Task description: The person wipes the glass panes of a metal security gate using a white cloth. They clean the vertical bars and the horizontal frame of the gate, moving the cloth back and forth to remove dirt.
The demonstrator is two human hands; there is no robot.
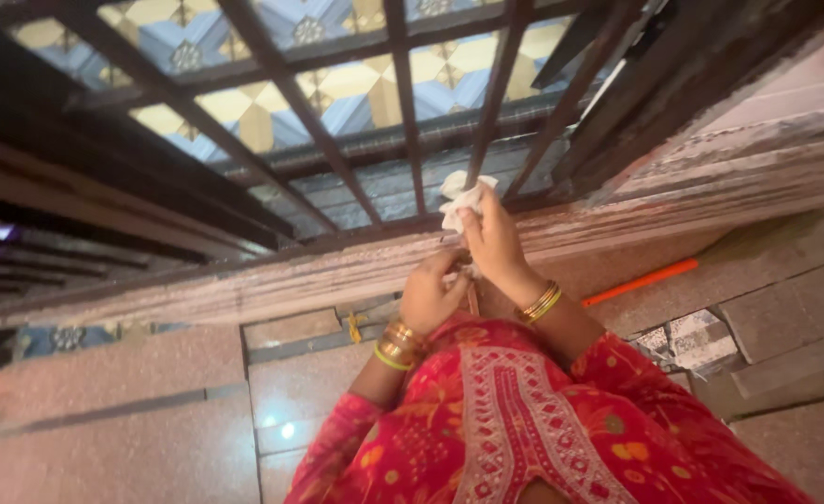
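Hiding under right hand (496,245), white cloth (460,198) bunched

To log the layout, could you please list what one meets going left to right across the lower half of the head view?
Blue patterned tile strip → yellow knot on the floor → left hand → right hand holding a white cloth → orange stick → printed paper scraps.
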